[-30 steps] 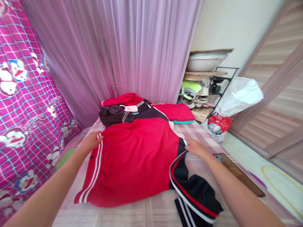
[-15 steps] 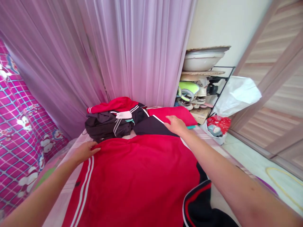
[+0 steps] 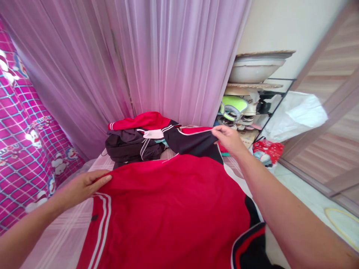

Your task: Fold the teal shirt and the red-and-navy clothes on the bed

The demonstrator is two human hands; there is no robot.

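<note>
A red sports shirt [image 3: 174, 209] with white side stripes and black trim lies spread on the bed in front of me. My left hand [image 3: 81, 185] rests flat on its left edge, fingers stretched out. My right hand [image 3: 228, 138] is closed in a pinch on the shirt's black sleeve [image 3: 193, 142] and holds it lifted above the bed. Behind the shirt sits a pile of dark and red clothes [image 3: 137, 136].
A pink sheer curtain [image 3: 157, 56] hangs behind the bed. A pink cartoon-print cloth [image 3: 19, 130] covers the left side. At the right stand a shoe rack [image 3: 246, 108] with a basin on top, a white bag [image 3: 297, 116], a red bag [image 3: 267, 151] and a wooden door [image 3: 336, 112].
My right hand went from the shirt's right edge to the far black sleeve, pinched it and raised it. My left hand stayed on the left edge. The view moved closer.
</note>
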